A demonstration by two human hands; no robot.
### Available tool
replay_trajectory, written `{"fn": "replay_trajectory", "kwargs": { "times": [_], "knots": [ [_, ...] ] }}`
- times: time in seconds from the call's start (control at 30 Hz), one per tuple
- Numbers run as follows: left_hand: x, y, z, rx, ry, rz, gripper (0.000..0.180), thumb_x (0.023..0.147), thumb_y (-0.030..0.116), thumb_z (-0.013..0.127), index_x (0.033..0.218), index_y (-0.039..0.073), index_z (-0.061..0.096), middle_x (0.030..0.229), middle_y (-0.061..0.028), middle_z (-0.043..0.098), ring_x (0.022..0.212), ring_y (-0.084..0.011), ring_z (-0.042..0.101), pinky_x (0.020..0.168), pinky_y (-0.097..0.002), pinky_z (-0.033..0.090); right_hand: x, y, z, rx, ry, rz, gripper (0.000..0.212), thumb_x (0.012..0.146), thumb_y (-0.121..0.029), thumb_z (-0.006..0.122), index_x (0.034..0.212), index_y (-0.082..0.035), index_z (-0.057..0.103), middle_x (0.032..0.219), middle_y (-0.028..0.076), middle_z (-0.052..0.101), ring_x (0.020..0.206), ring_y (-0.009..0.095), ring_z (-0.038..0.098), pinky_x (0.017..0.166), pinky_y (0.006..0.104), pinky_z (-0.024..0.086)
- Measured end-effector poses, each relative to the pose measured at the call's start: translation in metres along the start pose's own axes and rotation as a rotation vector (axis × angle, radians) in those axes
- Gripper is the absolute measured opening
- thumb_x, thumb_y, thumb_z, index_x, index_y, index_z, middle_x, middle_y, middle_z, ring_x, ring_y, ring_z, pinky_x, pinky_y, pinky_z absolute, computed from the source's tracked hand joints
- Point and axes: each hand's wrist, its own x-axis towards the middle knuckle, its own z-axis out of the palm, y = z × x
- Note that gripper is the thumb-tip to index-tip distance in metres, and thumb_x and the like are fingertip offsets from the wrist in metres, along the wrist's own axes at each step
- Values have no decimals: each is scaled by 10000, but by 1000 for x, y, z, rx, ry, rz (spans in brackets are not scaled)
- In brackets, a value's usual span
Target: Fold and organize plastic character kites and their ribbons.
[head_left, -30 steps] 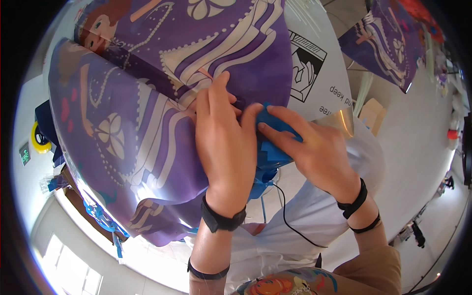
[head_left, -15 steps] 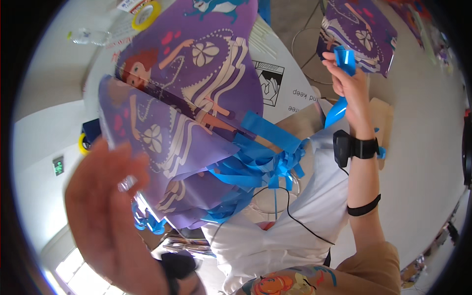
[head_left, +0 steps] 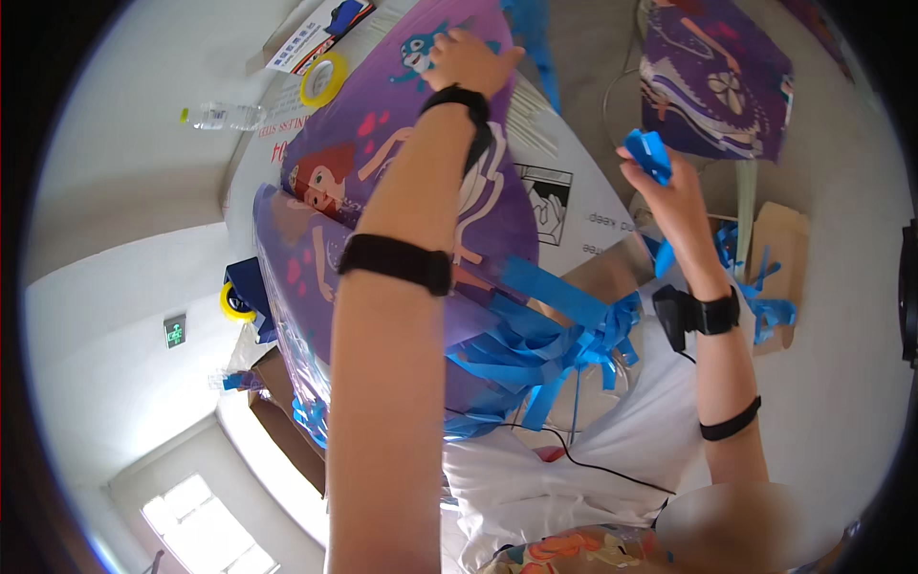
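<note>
My left hand (head_left: pixel 470 63) lies on the upper end of a purple plastic sheet (head_left: pixel 521 206), thumb out and fingers apart, next to its printed blue animal. The sheet carries a printed figure in a gown and is spread over my lap and the board. Blue ribbon (head_left: pixel 512 335) is bunched along its lower edge, near my knees. On the right, my right hand (head_left: pixel 677 196) is closed on a blue ribbon strip (head_left: pixel 649 156), whose folded end sticks out past the fingers. The palm hides part of that strip.
A white printed board (head_left: pixel 595 206) bears a bundle of thin white rods (head_left: pixel 537 115). A yellow tape roll (head_left: pixel 323 79) and a plastic bottle (head_left: pixel 228 117) are at upper left. Another purple printed sheet (head_left: pixel 712 86) hangs at upper right, above a brown cardboard piece (head_left: pixel 779 258).
My left hand has swung from the near left up to the sheet's far end. My right hand has shifted slightly down, still holding the ribbon strip. The view has turned somewhat.
</note>
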Motion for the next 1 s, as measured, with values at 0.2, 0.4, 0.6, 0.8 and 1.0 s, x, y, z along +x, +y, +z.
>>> {"fn": "replay_trajectory", "kwargs": {
  "times": [0.2, 0.4, 0.6, 0.8, 1.0],
  "knots": [
    [3, 4, 15, -79, 332, 38, 202, 909, 189, 565, 985, 41, 681, 1049, -190, 720, 994, -368, 699, 851, -482, 562, -1, -5, -4, -37, 15, 86, 297, 943, -160, 700, 1188, 8, 704, 1081, 81, 755, 910, 87, 657, 823, 246, 502],
    [1, -7, 2, -386, 265, 89, 234, 885, 258, 678, 994, 57, 731, 984, -184, 740, 938, -390, 715, 798, -510, 568, 1, -6, 10, -64, -4, 90, 258, 942, -122, 694, 1166, 5, 708, 1089, 68, 753, 882, 65, 639, 806, 231, 494],
    [16, -33, -8, -670, 236, -61, 219, 857, 253, 729, 904, 46, 783, 892, -206, 740, 865, -412, 713, 767, -471, 568, 1, -2, 19, -73, -9, 43, 227, 945, -119, 694, 1137, 1, 715, 1045, 49, 751, 822, 49, 606, 764, 226, 479],
    [19, -65, -18, -1005, 62, 3, 464, 807, 331, 817, 1085, -34, 750, 935, -148, 757, 887, -259, 737, 736, -399, 595, 0, -7, 25, -133, -15, 17, 219, 939, -132, 699, 1113, 1, 718, 1025, 61, 767, 881, 74, 651, 808, 252, 506],
    [-3, -59, -56, -1297, -104, -148, 224, 880, 94, 774, 1085, 7, 752, 937, -48, 750, 796, -125, 707, 688, -249, 566, -2, -3, 26, -107, -8, 16, 244, 930, -154, 696, 1105, 16, 692, 965, 123, 755, 887, 155, 708, 811, 307, 525]
  ]
}}
